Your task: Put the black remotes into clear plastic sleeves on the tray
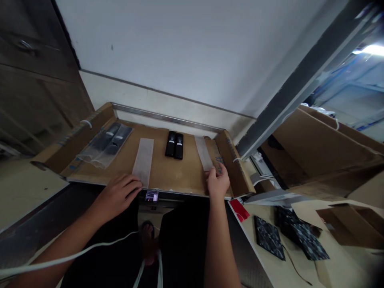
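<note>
My left hand (118, 197) rests at the front edge of the cardboard-lined tray (171, 172). Its fingers are loosely stretched, and their tips touch the lower end of a flat translucent plastic sleeve (144, 160). On the right, my right hand (218, 182) is closed, with thumb and fingers pinching the lower end of another translucent sleeve (203, 152). Between the sleeves, two slim black handheld devices (174, 145) with small white labels lie side by side. At the tray's left, two similar dark devices (112, 138) are inside translucent sleeves.
Cardboard walls (235, 164) bound the tray's sides, and a pale panel (180, 48) rises behind. A white cord (75, 256) crosses my left arm. Patterned dark pieces (270, 236) and a large cardboard box (324, 152) stand at the right.
</note>
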The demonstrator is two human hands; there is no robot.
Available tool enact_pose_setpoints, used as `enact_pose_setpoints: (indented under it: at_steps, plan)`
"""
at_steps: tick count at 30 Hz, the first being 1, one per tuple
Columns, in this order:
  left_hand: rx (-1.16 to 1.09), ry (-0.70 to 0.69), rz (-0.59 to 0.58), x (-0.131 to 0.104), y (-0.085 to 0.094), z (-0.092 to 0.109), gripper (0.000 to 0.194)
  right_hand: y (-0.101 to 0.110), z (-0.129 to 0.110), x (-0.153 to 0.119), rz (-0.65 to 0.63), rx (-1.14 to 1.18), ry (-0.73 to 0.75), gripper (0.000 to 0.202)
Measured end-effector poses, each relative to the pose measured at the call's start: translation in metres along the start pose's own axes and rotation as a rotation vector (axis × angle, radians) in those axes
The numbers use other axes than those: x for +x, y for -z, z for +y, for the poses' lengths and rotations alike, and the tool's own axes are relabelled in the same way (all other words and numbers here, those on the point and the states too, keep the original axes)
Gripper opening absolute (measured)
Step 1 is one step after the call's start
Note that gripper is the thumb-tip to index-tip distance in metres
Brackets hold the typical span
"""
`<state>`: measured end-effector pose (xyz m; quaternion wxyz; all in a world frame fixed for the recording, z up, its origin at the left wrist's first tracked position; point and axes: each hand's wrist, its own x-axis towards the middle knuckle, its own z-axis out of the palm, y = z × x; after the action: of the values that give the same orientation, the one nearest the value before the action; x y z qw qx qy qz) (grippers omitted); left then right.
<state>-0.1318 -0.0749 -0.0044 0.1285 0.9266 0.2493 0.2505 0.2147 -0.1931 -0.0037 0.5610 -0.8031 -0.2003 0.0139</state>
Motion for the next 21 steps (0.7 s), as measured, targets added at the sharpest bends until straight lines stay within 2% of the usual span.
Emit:
enact_pose_setpoints:
  at_steps: [3, 5, 7, 10, 11, 12, 15, 18, 20, 21]
  plan:
    - [-0.014, -0.006, 0.004, 0.001, 0.000, 0.001, 0.016, 0.003, -0.010, -0.011, 0.085, -0.032, 0.065, 0.048]
    - [-0.042, 0.001, 0.026, 0.001, -0.001, 0.005, 0.016, 0.006, -0.020, -0.030, 0.057, 0.046, 0.072, 0.038]
    - [-0.087, 0.010, 0.072, -0.001, -0.004, 0.016, 0.015, 0.008, -0.030, -0.062, -0.141, 0.153, 0.043, 0.041]
    - [-0.141, 0.012, 0.146, -0.004, -0.012, 0.048, 0.014, 0.007, -0.042, -0.121, -0.673, 0.360, -0.187, 0.042]
    - [-0.151, 0.000, 0.155, -0.005, -0.017, 0.062, 0.015, 0.006, -0.043, -0.139, -0.772, 0.435, -0.256, 0.042]
    - [-0.158, -0.025, 0.152, -0.007, -0.022, 0.076, 0.016, 0.005, -0.044, -0.154, -0.799, 0.494, -0.306, 0.043]
    - [-0.185, -0.075, 0.174, -0.009, -0.040, 0.115, 0.019, 0.007, -0.039, -0.175, -0.722, 0.553, -0.362, 0.039]
    - [-0.281, -0.030, 0.191, -0.006, -0.045, 0.145, 0.020, 0.021, -0.031, -0.163, -0.590, 0.499, -0.291, 0.039]
    - [-0.498, -0.005, 0.009, -0.002, -0.031, 0.162, 0.025, 0.036, -0.027, -0.146, -0.567, 0.388, -0.240, 0.040]
    - [-0.658, -0.028, -0.162, 0.000, -0.019, 0.172, 0.028, 0.045, -0.025, -0.137, -0.557, 0.317, -0.233, 0.042]
